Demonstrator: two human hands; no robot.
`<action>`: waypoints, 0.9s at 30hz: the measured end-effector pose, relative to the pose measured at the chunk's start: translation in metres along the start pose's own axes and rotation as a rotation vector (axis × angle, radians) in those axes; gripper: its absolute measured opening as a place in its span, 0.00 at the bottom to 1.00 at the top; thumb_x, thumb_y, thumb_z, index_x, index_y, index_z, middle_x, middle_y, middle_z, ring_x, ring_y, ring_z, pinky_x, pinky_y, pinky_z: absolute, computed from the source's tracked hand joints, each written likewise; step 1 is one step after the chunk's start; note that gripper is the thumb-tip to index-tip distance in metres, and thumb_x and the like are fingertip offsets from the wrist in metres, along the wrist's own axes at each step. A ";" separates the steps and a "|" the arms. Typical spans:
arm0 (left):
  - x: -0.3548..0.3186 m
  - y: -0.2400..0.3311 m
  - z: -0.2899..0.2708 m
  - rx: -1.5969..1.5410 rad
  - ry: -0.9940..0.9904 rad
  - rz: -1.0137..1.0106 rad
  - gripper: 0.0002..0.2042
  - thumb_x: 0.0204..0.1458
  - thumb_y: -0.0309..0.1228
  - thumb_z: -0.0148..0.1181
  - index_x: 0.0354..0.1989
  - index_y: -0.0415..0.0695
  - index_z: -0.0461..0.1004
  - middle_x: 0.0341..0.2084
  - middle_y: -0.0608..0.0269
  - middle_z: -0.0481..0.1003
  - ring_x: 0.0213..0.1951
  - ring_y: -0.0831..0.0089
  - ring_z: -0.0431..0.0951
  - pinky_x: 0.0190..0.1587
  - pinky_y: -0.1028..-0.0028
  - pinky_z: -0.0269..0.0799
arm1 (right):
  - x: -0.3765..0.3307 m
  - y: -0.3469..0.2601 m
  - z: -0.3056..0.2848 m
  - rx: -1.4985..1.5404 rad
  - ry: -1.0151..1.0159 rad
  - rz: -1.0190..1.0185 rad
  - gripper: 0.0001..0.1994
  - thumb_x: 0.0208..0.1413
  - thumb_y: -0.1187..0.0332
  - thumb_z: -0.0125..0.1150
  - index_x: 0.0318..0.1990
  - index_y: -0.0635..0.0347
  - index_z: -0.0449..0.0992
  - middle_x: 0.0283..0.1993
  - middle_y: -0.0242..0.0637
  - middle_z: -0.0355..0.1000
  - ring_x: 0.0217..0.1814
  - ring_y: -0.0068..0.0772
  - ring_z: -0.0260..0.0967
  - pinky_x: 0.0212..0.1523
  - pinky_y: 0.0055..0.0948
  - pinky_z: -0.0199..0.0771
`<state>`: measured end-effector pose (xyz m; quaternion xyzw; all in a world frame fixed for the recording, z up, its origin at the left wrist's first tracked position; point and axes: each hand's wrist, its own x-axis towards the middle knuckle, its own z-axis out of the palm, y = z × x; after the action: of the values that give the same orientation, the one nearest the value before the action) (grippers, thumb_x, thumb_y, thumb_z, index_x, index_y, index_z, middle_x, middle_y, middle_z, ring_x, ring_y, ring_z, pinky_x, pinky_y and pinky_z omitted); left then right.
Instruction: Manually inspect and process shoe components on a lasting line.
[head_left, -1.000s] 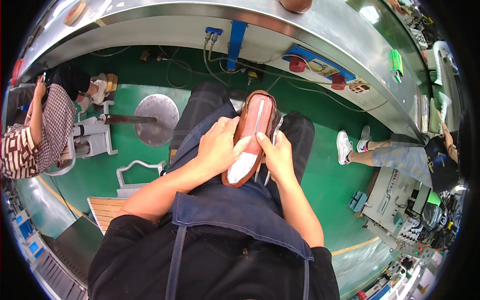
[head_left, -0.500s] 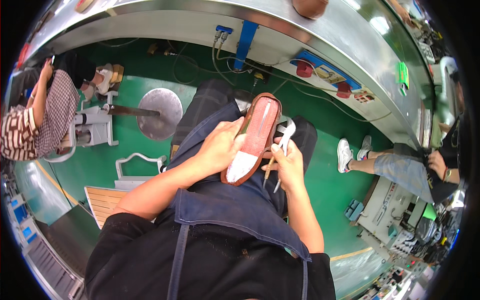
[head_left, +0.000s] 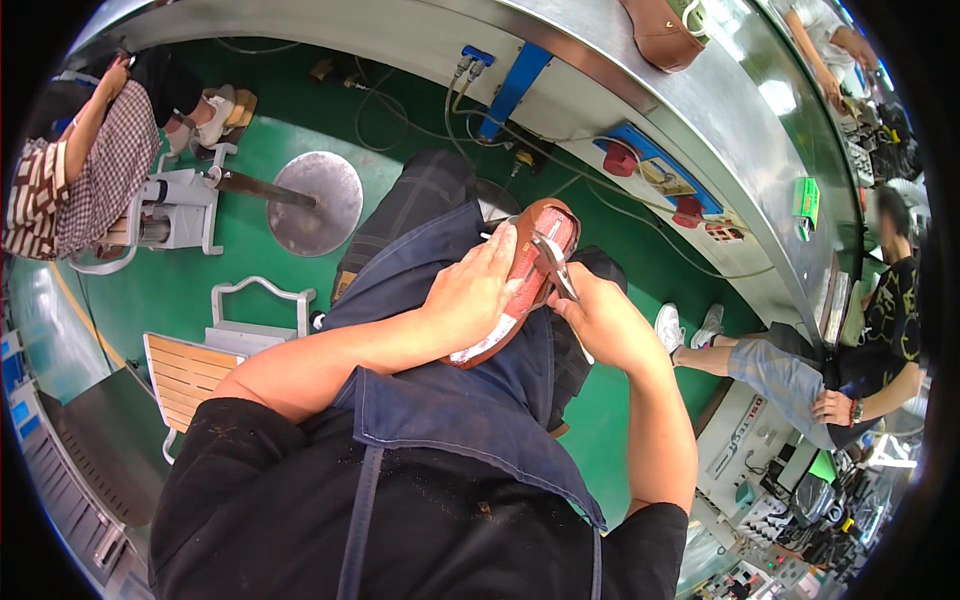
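Note:
A brown leather shoe (head_left: pixel 520 300) lies bottom up on my lap, its toe and heel running slantwise between my knees. Its underside is reddish with a pale white patch at the near end. Pressed along its left side, my left hand (head_left: pixel 470 290) holds it, fingers close together. Closed round a pair of metal pincers (head_left: pixel 553 262), my right hand (head_left: pixel 605 315) keeps their head against the shoe's underside, towards the far end. A thin light-coloured tip shows below the right hand; what it belongs to is hidden.
A metal workbench (head_left: pixel 600 75) curves across the front, bearing another brown shoe (head_left: pixel 665 35). Sockets and cables hang beneath it. To the left are a round metal disc (head_left: pixel 325 205) on a post and a wooden-slatted seat (head_left: pixel 190 375). People are at the left and right.
The pincers have come over the shoe, their head now against its underside. My left hand has shifted farther along the shoe. The awl-like tool beside the pincers no longer shows clearly.

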<state>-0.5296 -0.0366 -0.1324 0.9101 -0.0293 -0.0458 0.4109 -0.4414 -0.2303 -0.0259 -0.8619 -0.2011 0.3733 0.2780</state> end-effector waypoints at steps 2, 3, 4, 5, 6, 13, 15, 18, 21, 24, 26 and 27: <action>-0.001 0.001 0.000 0.039 0.020 0.046 0.33 0.68 0.38 0.54 0.75 0.29 0.53 0.72 0.33 0.60 0.68 0.42 0.69 0.65 0.54 0.72 | 0.002 -0.001 -0.001 -0.114 -0.020 -0.003 0.12 0.67 0.75 0.57 0.54 0.70 0.70 0.38 0.51 0.79 0.44 0.41 0.82 0.49 0.40 0.79; -0.001 0.001 0.000 0.041 0.019 0.049 0.33 0.68 0.38 0.54 0.75 0.29 0.53 0.72 0.33 0.60 0.68 0.42 0.69 0.65 0.54 0.72 | 0.002 -0.001 -0.001 -0.099 -0.035 0.037 0.11 0.67 0.73 0.58 0.52 0.71 0.70 0.35 0.52 0.79 0.42 0.45 0.82 0.46 0.42 0.79; -0.002 0.001 0.000 0.061 0.025 0.066 0.33 0.68 0.37 0.54 0.75 0.29 0.53 0.72 0.32 0.60 0.67 0.42 0.69 0.63 0.54 0.74 | 0.002 0.000 0.000 -0.085 -0.049 0.077 0.11 0.68 0.72 0.58 0.50 0.71 0.69 0.33 0.53 0.78 0.39 0.50 0.81 0.44 0.44 0.79; -0.002 0.000 0.000 0.081 0.031 0.084 0.33 0.68 0.37 0.54 0.75 0.29 0.53 0.72 0.31 0.60 0.67 0.41 0.70 0.62 0.54 0.75 | 0.002 0.003 0.003 -0.082 -0.045 0.078 0.11 0.68 0.72 0.58 0.50 0.71 0.69 0.33 0.53 0.78 0.39 0.50 0.81 0.44 0.44 0.79; -0.002 0.000 0.000 0.082 0.029 0.087 0.33 0.68 0.37 0.54 0.75 0.29 0.53 0.72 0.31 0.60 0.67 0.41 0.70 0.62 0.54 0.75 | 0.002 0.006 0.009 -0.064 -0.016 0.075 0.11 0.69 0.71 0.58 0.49 0.72 0.68 0.33 0.55 0.78 0.38 0.54 0.80 0.42 0.47 0.78; -0.002 0.000 -0.001 0.099 0.010 0.075 0.34 0.68 0.37 0.56 0.76 0.30 0.53 0.71 0.32 0.61 0.68 0.42 0.69 0.61 0.55 0.76 | -0.002 0.010 0.025 -0.138 0.137 0.003 0.12 0.70 0.68 0.57 0.48 0.72 0.68 0.31 0.63 0.75 0.38 0.69 0.76 0.38 0.55 0.72; -0.001 0.001 -0.002 0.099 0.006 0.077 0.34 0.68 0.38 0.56 0.76 0.31 0.53 0.72 0.33 0.61 0.68 0.41 0.69 0.61 0.54 0.76 | -0.004 0.008 0.026 -0.116 0.134 0.024 0.13 0.70 0.68 0.57 0.48 0.72 0.68 0.31 0.63 0.75 0.38 0.70 0.76 0.38 0.56 0.72; 0.001 0.002 -0.005 0.082 -0.031 0.056 0.35 0.68 0.37 0.57 0.76 0.32 0.53 0.72 0.32 0.60 0.69 0.41 0.68 0.66 0.57 0.72 | -0.004 0.004 0.020 -0.108 0.102 0.058 0.13 0.70 0.68 0.58 0.46 0.74 0.67 0.31 0.65 0.75 0.38 0.72 0.75 0.39 0.58 0.72; 0.009 -0.010 -0.007 -0.023 -0.016 0.094 0.34 0.69 0.41 0.54 0.76 0.31 0.54 0.73 0.34 0.60 0.69 0.45 0.69 0.70 0.59 0.67 | -0.004 0.005 0.021 -0.129 0.090 0.057 0.13 0.70 0.68 0.57 0.44 0.75 0.67 0.31 0.67 0.75 0.38 0.73 0.75 0.39 0.58 0.72; 0.031 -0.029 0.002 -0.984 -0.117 -0.171 0.30 0.72 0.40 0.52 0.77 0.35 0.58 0.71 0.47 0.67 0.70 0.65 0.68 0.71 0.69 0.60 | -0.005 -0.004 0.018 -0.132 0.092 0.062 0.13 0.70 0.69 0.57 0.42 0.75 0.68 0.33 0.68 0.76 0.41 0.73 0.76 0.42 0.59 0.74; 0.045 -0.028 0.005 -1.081 -0.134 -0.228 0.30 0.72 0.40 0.53 0.77 0.37 0.58 0.71 0.49 0.68 0.68 0.67 0.69 0.71 0.70 0.61 | -0.003 -0.006 0.017 -0.123 0.081 0.082 0.13 0.69 0.68 0.57 0.41 0.76 0.69 0.35 0.70 0.76 0.44 0.73 0.77 0.44 0.60 0.76; 0.051 -0.025 0.006 -1.179 -0.157 -0.282 0.30 0.72 0.40 0.54 0.78 0.40 0.58 0.70 0.50 0.69 0.67 0.69 0.69 0.70 0.70 0.62 | -0.003 -0.005 0.017 -0.105 0.081 0.095 0.13 0.69 0.68 0.57 0.41 0.76 0.69 0.35 0.70 0.76 0.45 0.74 0.76 0.44 0.60 0.76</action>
<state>-0.4792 -0.0290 -0.1581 0.5183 0.0917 -0.1752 0.8320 -0.4573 -0.2228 -0.0310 -0.8984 -0.1680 0.3396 0.2221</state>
